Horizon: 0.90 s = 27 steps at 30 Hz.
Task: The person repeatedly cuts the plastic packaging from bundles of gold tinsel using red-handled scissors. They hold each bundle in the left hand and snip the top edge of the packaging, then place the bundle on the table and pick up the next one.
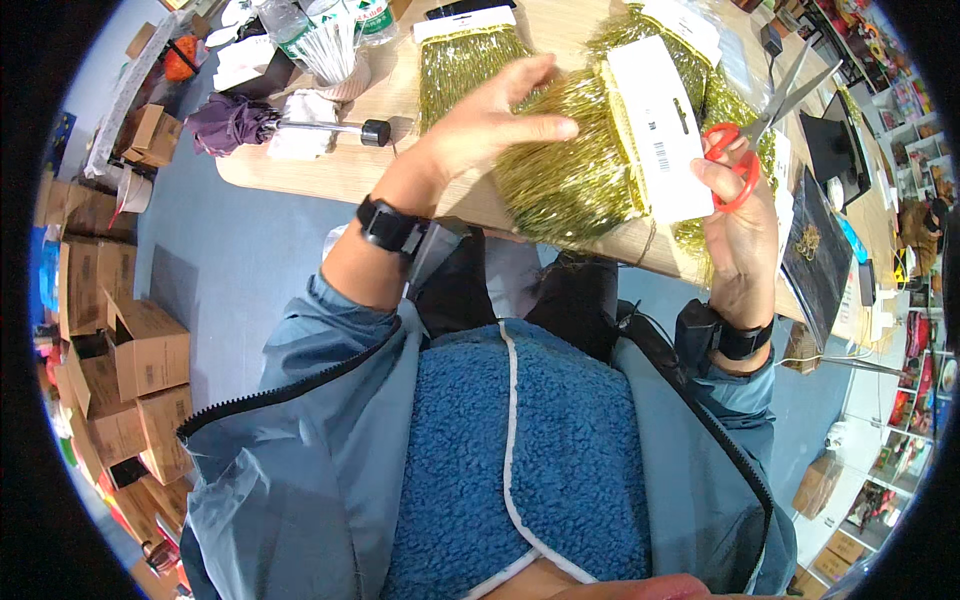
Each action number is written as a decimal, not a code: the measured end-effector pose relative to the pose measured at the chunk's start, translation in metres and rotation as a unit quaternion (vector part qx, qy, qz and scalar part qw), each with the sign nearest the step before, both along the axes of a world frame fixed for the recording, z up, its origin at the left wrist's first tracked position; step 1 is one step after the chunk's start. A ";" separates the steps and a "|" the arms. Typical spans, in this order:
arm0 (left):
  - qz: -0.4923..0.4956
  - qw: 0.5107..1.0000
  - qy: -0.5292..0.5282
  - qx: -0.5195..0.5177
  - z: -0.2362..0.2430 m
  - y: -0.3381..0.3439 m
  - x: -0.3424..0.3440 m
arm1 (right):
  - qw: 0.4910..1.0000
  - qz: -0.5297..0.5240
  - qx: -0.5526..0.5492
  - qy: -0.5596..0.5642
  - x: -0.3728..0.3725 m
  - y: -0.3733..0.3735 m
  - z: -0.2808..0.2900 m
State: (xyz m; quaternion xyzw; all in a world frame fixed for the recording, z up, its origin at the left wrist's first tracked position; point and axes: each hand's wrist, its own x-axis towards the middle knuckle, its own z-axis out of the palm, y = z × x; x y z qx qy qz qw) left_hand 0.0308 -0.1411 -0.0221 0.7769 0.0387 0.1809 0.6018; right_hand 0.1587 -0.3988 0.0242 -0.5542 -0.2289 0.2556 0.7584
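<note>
Gold tinsel bundle between wide left grip and right grip, red-handled scissors in the latter

Pale wooden table, blue floor

Passage lies between umbrella and leftmost tinsel pack; spread scissors obstruct the right.

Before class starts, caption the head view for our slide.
Right hand holds red-handled scissors beside white-carded gold tinsel fringe; open left hand nearby.
</note>
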 end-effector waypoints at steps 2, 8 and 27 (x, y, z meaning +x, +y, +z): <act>-0.103 0.984 0.003 -0.146 -0.012 -0.008 0.007 | 1.000 0.019 -0.001 -0.001 -0.005 0.003 0.002; -0.152 0.967 0.086 -0.187 -0.017 -0.002 0.004 | 0.999 0.032 -0.014 -0.007 -0.011 0.004 0.004; -0.109 0.881 -0.046 -0.459 -0.049 0.017 -0.024 | 0.939 0.054 -0.229 -0.253 -0.006 -0.084 -0.022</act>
